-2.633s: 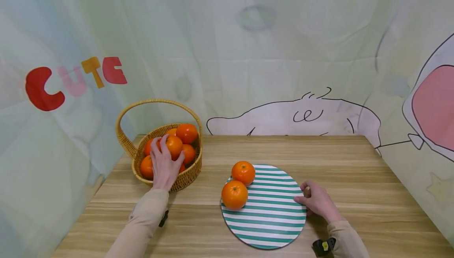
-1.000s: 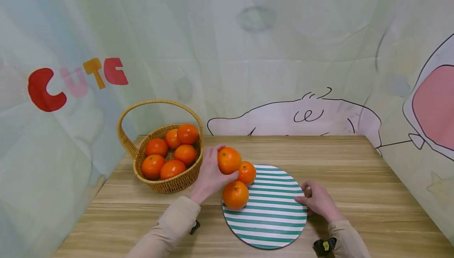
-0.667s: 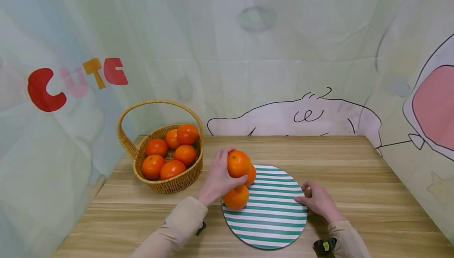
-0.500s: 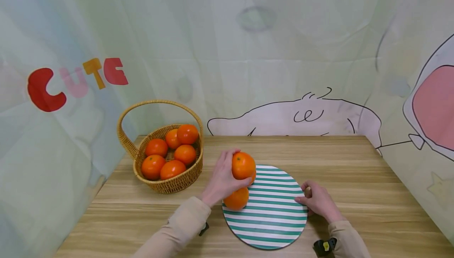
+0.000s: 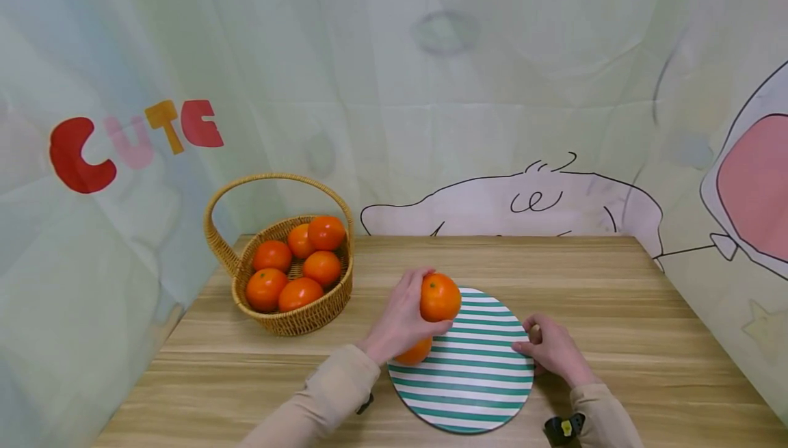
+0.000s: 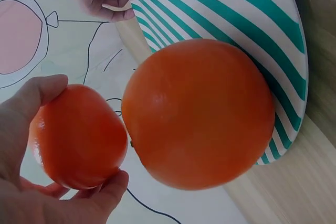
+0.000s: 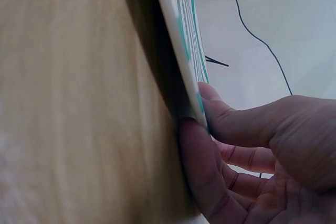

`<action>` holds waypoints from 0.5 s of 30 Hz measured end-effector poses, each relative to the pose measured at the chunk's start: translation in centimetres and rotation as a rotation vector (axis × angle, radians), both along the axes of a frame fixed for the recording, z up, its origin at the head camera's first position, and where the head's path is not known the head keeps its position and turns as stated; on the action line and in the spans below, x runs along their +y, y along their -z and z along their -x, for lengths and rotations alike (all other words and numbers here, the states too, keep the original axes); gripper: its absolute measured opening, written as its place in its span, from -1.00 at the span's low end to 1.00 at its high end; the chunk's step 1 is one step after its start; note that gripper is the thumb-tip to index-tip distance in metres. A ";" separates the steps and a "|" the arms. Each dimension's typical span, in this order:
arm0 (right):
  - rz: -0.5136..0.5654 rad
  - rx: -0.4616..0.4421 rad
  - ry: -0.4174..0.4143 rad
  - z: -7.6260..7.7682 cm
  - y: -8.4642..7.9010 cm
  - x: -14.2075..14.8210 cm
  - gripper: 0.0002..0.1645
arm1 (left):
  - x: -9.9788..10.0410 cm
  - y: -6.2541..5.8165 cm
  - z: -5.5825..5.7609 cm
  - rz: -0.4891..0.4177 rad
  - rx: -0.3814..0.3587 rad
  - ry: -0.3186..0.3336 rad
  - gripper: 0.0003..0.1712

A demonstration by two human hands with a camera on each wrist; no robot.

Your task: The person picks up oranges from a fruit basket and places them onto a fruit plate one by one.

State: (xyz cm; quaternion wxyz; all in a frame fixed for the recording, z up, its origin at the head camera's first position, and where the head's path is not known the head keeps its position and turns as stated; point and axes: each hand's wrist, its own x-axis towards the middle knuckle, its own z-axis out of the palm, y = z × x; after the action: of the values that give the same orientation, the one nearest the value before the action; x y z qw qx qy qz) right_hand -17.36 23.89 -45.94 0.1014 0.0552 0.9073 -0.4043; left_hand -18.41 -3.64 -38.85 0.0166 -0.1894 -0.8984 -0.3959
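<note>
My left hand grips an orange above the left part of a round green-and-white striped board. Another orange rests on the board's left side, partly covered by that hand; it looms large as an orange in the left wrist view. A further orange at the board's back left is hidden behind the hand and the held fruit. At the board's right edge, my right hand pinches the rim. The right wrist view has the right hand's thumb on top and its index finger underneath.
A wicker basket with a tall arched handle stands at the back left of the wooden table, holding several oranges. A printed curtain hangs behind the table and along both sides.
My left hand has taken an orange out of the basket and carried it right, over the board, past the two oranges on it. My right hand has stayed at the board's rim.
</note>
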 end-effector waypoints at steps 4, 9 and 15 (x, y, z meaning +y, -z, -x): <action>0.000 -0.004 0.003 0.0 0.0 0.0 -0.56 | 0.4 0.1 -0.2 0.009 -0.006 0.024 -0.07; -0.001 0.002 0.003 0.0 0.0 0.0 -0.56 | 0.8 0.5 -0.3 0.042 0.005 0.052 -0.07; -0.006 0.003 0.006 -0.1 -0.1 -0.1 -0.55 | 1.2 0.9 -0.4 0.140 0.052 0.052 -0.06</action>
State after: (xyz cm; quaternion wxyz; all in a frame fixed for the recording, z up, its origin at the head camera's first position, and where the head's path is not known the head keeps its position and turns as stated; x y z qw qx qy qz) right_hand -17.29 23.83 -45.87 0.0984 0.0578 0.9086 -0.4018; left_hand -18.02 -2.49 -39.71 0.0163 -0.2236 -0.9180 -0.3273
